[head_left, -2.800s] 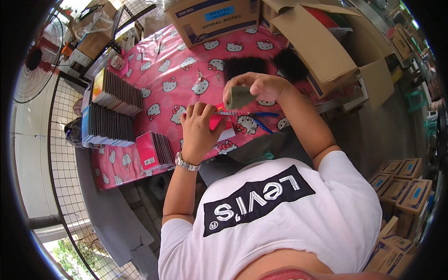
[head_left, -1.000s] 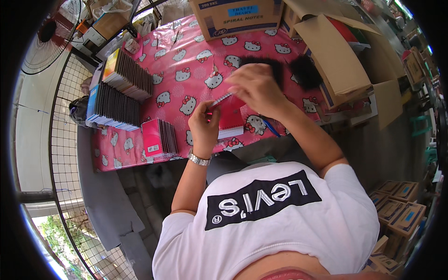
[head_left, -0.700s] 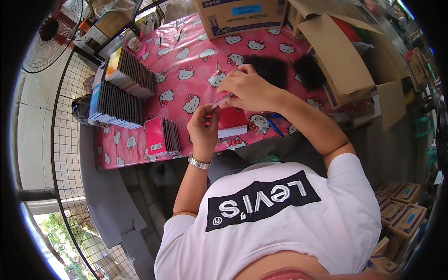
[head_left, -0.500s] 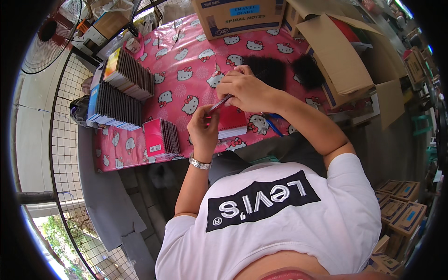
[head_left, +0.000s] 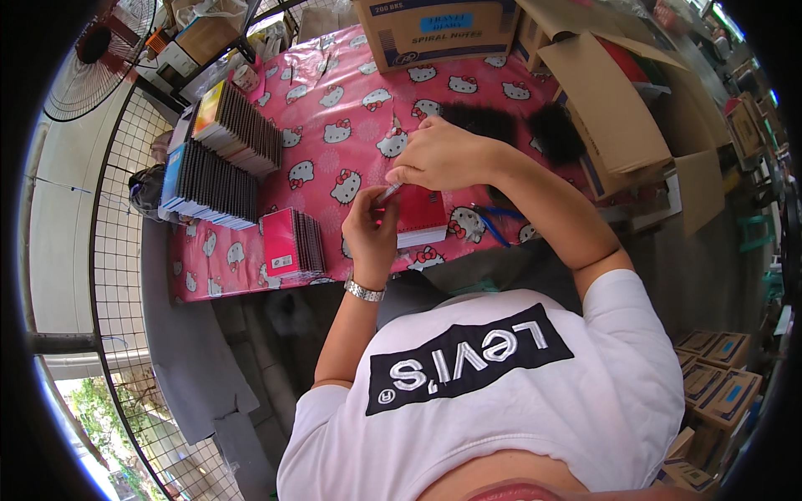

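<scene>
My left hand is closed around a thin notebook, seen nearly edge-on with a strip of white pages. My right hand is closed at the notebook's upper end, its thumb and fingers pinched together. Whether it grips the notebook or a fine coil there is hidden by the fingers. Just under both hands lies a pile of red-covered notebooks. Right of that pile rest pliers with blue handles. Black bristly heaps, seemingly loose binding coils, lie beyond my right hand.
Red spiral notebooks stand stacked at the left on the pink patterned tablecloth. Taller spiral notebook stacks are behind them. A closed carton stands at the back, an open carton at the right. A fan is far left.
My right hand has turned slightly and its fingers have come down closer to my left hand. The notebook stays in my left hand. The whole view has shifted a little.
</scene>
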A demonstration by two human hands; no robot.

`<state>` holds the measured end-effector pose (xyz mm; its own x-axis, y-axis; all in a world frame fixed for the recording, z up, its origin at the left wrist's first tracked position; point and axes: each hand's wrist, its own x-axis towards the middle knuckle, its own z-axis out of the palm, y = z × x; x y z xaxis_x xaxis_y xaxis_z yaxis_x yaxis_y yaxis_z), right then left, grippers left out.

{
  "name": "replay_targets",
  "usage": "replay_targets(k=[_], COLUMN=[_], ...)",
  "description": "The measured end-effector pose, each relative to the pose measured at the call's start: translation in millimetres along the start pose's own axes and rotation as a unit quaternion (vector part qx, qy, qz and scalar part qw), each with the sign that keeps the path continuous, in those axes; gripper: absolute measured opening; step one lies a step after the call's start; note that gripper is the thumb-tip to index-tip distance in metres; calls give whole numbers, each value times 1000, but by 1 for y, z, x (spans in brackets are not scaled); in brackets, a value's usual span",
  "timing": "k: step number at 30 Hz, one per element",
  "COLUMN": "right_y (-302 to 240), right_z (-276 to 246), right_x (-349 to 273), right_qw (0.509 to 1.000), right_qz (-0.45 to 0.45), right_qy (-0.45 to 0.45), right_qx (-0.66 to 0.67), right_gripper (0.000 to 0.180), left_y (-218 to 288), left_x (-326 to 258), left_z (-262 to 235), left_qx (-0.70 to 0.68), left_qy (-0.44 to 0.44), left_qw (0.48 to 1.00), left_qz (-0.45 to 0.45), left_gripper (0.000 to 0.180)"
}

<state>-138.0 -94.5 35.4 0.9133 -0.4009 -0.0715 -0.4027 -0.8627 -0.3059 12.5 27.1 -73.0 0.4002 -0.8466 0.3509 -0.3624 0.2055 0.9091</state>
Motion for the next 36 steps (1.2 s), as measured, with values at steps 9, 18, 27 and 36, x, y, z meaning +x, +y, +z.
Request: replay_targets(k=[9,18,27,36], right_y=[18,13,16,-19], right_z=[28,29,24,-14], right_x=[-2,-2,-13,-1], right_qw=[987,980,972,997], right_qz=[-54,-90,-134,-21], right_qy=[141,164,195,-29], right_qx=[50,69,0,-64], right_gripper=[17,21,23,39], left_y=[-12,1,-4,3], left_x=[1,1,-1,-3], left_z=[0,-1,-7,-1], left_qx=[-20,-46,19,30], left_qy=[-11,-16,-51,-4], left_qw=[1000,998,998,999], left_qz=[-19,-28,-21,24], left_gripper=[19,17,16,36])
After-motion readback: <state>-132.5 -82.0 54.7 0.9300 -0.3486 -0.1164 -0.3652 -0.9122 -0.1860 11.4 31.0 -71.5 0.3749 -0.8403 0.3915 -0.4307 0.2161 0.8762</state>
